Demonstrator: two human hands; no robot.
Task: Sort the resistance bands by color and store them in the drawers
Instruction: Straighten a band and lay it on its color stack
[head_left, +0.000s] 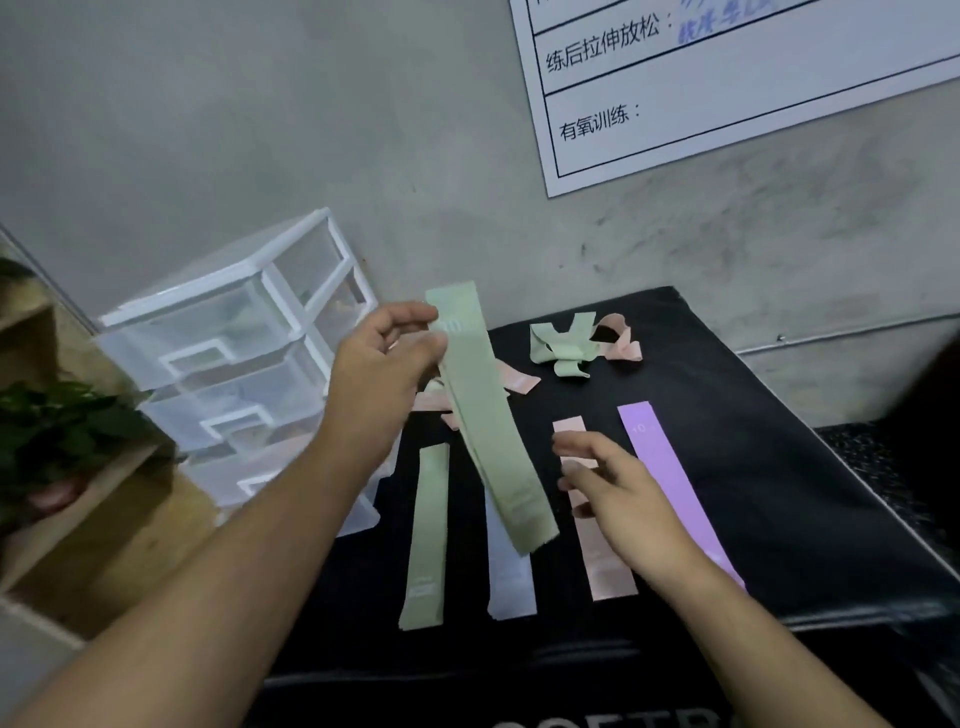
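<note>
Bands (423, 535) lie on black mat (753, 415); grey wall (208, 130) behind.

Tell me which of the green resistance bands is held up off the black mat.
The long flat green fabric band pinched by the left hand. The other straight green band and the crumpled green one lie on the black mat.

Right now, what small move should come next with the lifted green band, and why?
Probably lower the held green band onto the flat green band: the left hand pinches its top end, it hangs free, and the colours match.
</note>
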